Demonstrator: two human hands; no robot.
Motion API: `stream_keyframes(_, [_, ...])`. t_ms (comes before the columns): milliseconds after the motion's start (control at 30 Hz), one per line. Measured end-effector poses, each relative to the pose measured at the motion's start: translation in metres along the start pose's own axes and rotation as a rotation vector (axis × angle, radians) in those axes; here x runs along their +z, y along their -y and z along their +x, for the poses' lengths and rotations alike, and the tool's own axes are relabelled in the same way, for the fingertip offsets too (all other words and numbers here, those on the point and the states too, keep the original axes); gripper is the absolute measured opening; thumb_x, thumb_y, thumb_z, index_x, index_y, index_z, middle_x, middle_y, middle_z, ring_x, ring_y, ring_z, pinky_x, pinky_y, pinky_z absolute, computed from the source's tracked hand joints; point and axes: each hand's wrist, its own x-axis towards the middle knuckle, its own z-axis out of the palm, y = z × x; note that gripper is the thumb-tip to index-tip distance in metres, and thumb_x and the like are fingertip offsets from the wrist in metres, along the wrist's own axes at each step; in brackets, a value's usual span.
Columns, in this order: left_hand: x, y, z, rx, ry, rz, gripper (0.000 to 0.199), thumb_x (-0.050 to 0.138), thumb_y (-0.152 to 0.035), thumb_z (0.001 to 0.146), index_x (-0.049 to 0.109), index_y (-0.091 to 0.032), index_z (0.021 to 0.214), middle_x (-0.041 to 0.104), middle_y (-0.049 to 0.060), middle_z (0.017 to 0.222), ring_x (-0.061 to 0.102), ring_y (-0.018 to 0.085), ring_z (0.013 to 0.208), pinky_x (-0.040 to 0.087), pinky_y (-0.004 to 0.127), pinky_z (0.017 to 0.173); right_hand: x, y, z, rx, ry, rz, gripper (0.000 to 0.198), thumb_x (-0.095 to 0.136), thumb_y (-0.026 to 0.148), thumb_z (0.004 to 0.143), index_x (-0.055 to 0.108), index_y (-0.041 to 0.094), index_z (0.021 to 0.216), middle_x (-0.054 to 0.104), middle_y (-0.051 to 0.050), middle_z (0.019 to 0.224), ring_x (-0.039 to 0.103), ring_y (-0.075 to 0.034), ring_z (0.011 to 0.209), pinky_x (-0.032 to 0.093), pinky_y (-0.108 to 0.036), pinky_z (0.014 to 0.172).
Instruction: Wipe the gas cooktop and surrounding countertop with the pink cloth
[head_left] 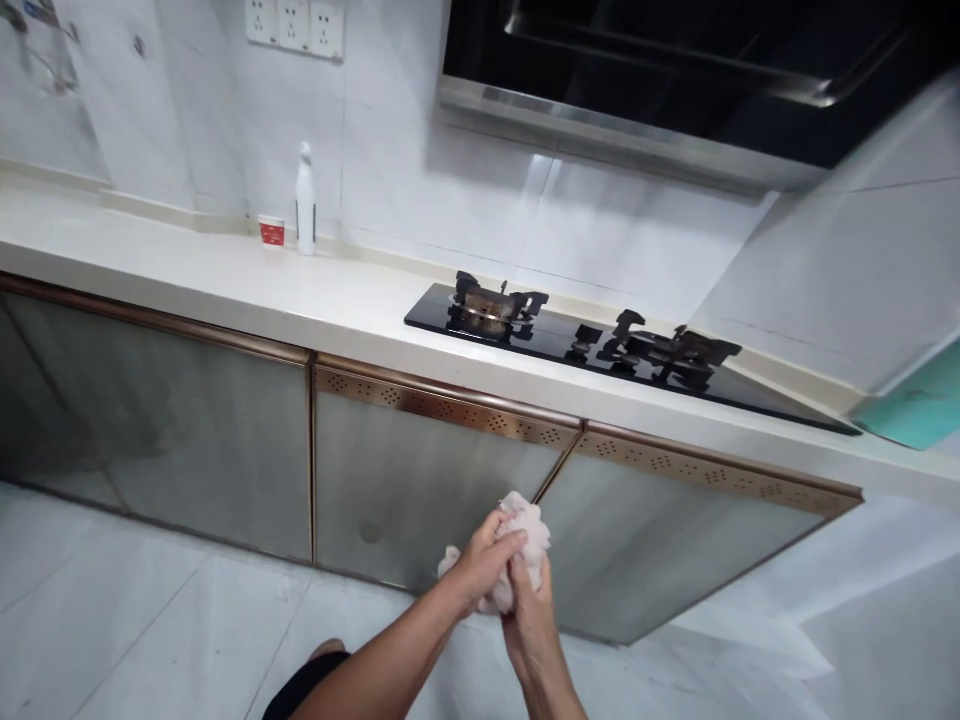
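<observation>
A bunched-up whitish cloth (526,528) is squeezed between my two hands, in front of the lower cabinet doors. My left hand (484,562) is closed around its left side, with the thumb lying across it. On the other side my right hand (534,590) is wrapped round the cloth from below. Loose folds of the cloth stick out above the fingers and to the left of the left wrist. Part of the cloth is hidden by the fingers.
Ahead, a black gas hob (570,345) is set in the white countertop (202,285), under a dark range hood (637,80). A white spray bottle (306,205) and a red-and-white paper cup (271,231) stand at the left. A green object (919,400) sits at the right end.
</observation>
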Motion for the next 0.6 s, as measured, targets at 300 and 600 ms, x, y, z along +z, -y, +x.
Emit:
stream_keyframes(300, [-0.037, -0.041, 0.056, 0.751, -0.526, 0.605, 0.030, 0.063, -0.022, 0.081, 0.061, -0.023, 0.111, 0.066, 0.006, 0.109, 0.061, 0.020, 0.108, 0.046, 0.036, 0.101, 0.014, 0.050, 0.124, -0.974, -0.283, -0.746, 0.040, 0.066, 0.041, 0.083, 0.064, 0.025, 0.119, 0.045, -0.012, 0.130, 0.042, -0.032, 0.124, 0.035, -0.054, 0.103])
stream_keyframes(600, [-0.100, 0.030, 0.049, -0.049, -0.702, 0.852, 0.024, 0.068, -0.015, 0.078, 0.068, -0.020, 0.101, 0.071, 0.008, 0.108, 0.064, 0.024, 0.109, 0.048, 0.037, 0.099, 0.034, -0.108, 0.076, -0.630, 0.141, -1.228, 0.041, 0.064, 0.016, 0.077, 0.069, 0.029, 0.116, 0.058, -0.009, 0.109, 0.047, -0.026, 0.095, 0.035, -0.042, 0.085])
